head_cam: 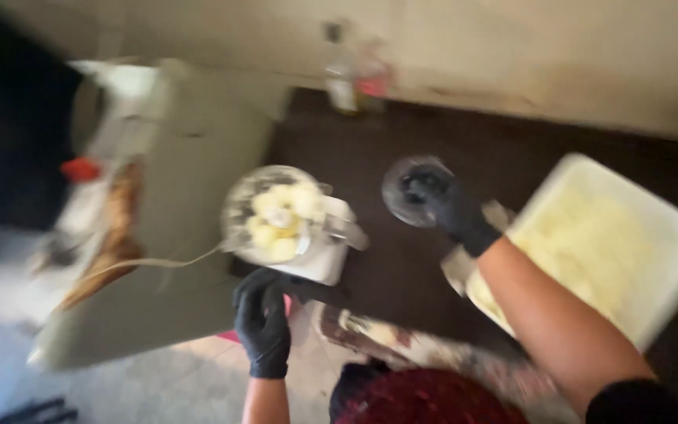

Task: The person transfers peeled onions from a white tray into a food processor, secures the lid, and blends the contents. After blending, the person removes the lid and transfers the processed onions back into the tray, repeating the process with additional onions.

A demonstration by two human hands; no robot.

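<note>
— Start at the hands. What does the right one have?

— The right hand [442, 198], in a black glove, is closed around a round clear lid [416, 190], fingers curled over its top. It holds the lid up above the dark countertop [402, 267], face roughly level, though blur softens the edge.

— And the left?

— The left hand [262, 320], also black-gloved, sits at the near edge of the counter, just below the food processor's white base [325, 263]. Its fingers look curled, but I cannot tell whether they grip anything; a dark shape runs right from it along the counter edge.

— Where does the bowl lie from the lid?

— The processor bowl [276, 213] stands to the left of the lid, near it but apart, open on top, with pale yellow chunks [280, 220] inside around a central post. The right hand is level with it; the left hand is closer, directly below it.

— What surrounds them?

— To the right, a large white tub [668, 235] of pale yellow food [582, 251] rests by the right forearm. A cord [158, 263] trails left from the processor over a grey-green surface [198, 157]. Bottles [355, 74] stand blurred against the back wall.
</note>
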